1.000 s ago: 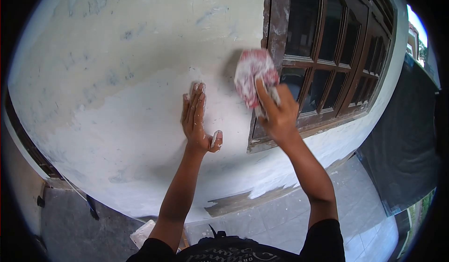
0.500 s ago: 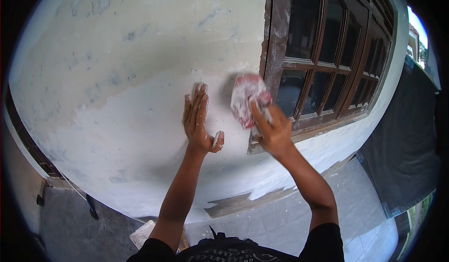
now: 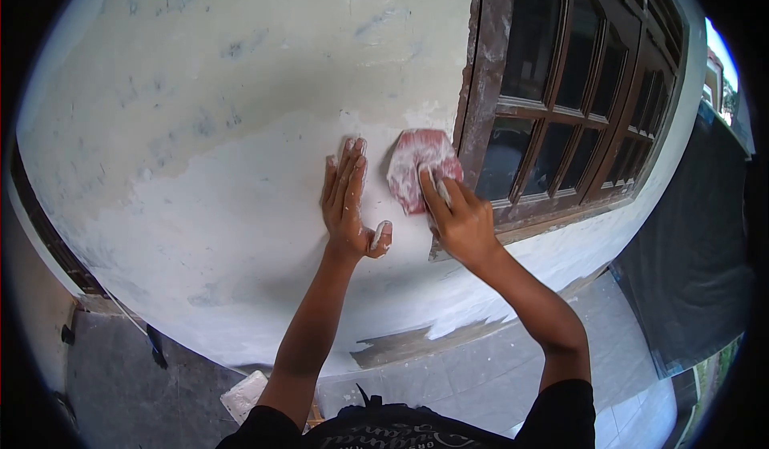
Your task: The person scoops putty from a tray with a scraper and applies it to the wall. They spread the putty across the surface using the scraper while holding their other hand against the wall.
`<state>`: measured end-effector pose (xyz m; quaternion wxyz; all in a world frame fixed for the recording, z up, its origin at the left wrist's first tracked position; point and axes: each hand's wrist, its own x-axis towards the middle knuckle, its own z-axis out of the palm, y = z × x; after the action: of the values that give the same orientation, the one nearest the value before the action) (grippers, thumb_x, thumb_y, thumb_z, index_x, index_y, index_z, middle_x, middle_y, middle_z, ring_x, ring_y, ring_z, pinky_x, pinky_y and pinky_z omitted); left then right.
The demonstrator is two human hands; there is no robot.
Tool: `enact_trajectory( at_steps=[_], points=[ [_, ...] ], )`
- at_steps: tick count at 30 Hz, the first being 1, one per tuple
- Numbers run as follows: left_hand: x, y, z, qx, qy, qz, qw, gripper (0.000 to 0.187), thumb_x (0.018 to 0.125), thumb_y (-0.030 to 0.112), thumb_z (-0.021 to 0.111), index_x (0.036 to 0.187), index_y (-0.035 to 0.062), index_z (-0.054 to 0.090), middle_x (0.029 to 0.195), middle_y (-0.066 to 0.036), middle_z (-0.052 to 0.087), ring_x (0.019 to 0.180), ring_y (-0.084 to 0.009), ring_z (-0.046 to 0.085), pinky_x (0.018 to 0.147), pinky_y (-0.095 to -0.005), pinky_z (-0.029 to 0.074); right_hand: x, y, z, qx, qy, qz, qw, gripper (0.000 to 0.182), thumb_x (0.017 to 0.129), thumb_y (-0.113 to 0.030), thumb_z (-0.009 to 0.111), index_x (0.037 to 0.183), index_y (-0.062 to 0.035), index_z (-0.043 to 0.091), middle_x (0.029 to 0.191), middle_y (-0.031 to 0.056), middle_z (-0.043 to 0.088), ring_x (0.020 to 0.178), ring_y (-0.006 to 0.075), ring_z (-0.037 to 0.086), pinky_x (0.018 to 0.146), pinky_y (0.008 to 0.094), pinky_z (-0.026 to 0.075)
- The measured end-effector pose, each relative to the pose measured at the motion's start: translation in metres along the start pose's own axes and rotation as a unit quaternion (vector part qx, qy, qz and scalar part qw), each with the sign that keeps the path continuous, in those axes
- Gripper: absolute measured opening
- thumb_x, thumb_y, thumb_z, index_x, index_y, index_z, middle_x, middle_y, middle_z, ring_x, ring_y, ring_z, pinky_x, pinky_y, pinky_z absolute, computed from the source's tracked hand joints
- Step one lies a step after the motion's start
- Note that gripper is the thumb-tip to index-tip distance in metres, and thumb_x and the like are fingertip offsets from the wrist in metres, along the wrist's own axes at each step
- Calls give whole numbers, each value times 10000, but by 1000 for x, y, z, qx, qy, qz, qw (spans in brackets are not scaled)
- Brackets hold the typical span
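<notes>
Steadily now, pinching the white-smeared red pad (image 3: 410,154) in the right hand (image 3: 466,229) against the pale wall (image 3: 232,201), window frame (image 3: 485,72) at three o'clock. Bracing with the left hand (image 3: 346,218) at nine, fingers together, thumb apart; best press evenly, easing off beside that frame.

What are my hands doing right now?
Left hand: open, on the wall.
Right hand: closed on the red-and-white pad.
</notes>
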<state>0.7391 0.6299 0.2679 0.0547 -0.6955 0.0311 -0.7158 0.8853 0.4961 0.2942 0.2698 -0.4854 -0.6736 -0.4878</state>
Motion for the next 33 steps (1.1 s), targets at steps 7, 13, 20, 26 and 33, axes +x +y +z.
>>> enact_trajectory(
  at_steps=[7, 13, 20, 26, 33],
  points=[
    [-1, 0, 0, 11, -3, -3, 1000, 743, 807, 400, 449, 1413, -23, 377, 1393, -260, 473, 1324, -410, 432, 1130, -543, 215, 61, 28, -17, -32, 119, -2, 992, 617, 633, -18, 645, 1246, 5, 580, 1004, 126, 597, 766, 216, 650, 495, 301, 532],
    [0, -1, 0, 2, -1, -4, 1000, 730, 817, 393, 450, 1415, -18, 377, 1406, -244, 466, 1325, -411, 429, 1137, -525, 211, 41, 17, 8, -52, 39, -13, 998, 558, 669, 6, 603, 1226, 21, 581, 1039, 130, 606, 739, 202, 643, 490, 298, 540],
    [0, -1, 1, 2, 4, 3, 1000, 720, 824, 400, 449, 1411, -11, 383, 1402, -244, 470, 1325, -410, 431, 1137, -523, 210, 14, 6, -15, 39, 21, -1, 999, 650, 598, -27, 686, 1241, -2, 590, 1018, 145, 609, 700, 219, 636, 502, 323, 542],
    [-1, 1, 0, 8, -3, -5, 1000, 723, 826, 408, 441, 1410, -16, 383, 1391, -262, 475, 1317, -412, 440, 1131, -528, 221, 71, 27, -14, -24, 127, -14, 991, 603, 647, -22, 650, 1245, -2, 583, 993, 114, 601, 718, 206, 637, 472, 305, 521],
    [-1, 1, 0, 5, 3, -3, 1000, 718, 833, 410, 438, 1407, -18, 386, 1390, -259, 475, 1314, -414, 443, 1124, -543, 226, 5, 10, 8, -41, 11, -32, 999, 599, 660, -13, 627, 1257, -3, 574, 1043, 119, 602, 743, 196, 642, 481, 292, 536]
  ],
)
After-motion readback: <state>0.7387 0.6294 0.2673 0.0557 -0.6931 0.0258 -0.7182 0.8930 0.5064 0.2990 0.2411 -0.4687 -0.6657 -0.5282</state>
